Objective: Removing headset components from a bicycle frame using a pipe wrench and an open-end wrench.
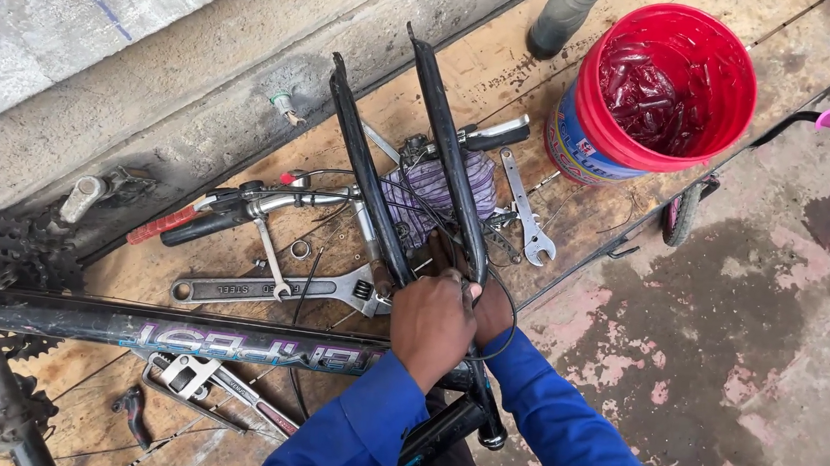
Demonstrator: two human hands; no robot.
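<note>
Black fork (410, 156) pointed toward twelve o'clock; left hand (431, 325) clasped its base, right hand (492, 310) gripped alongside, partly hidden.

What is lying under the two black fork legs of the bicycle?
Under the fork legs lie a striped purple cloth and an adjustable wrench on the wooden board. Both hands, left hand and right hand, cover the fork crown.
</note>
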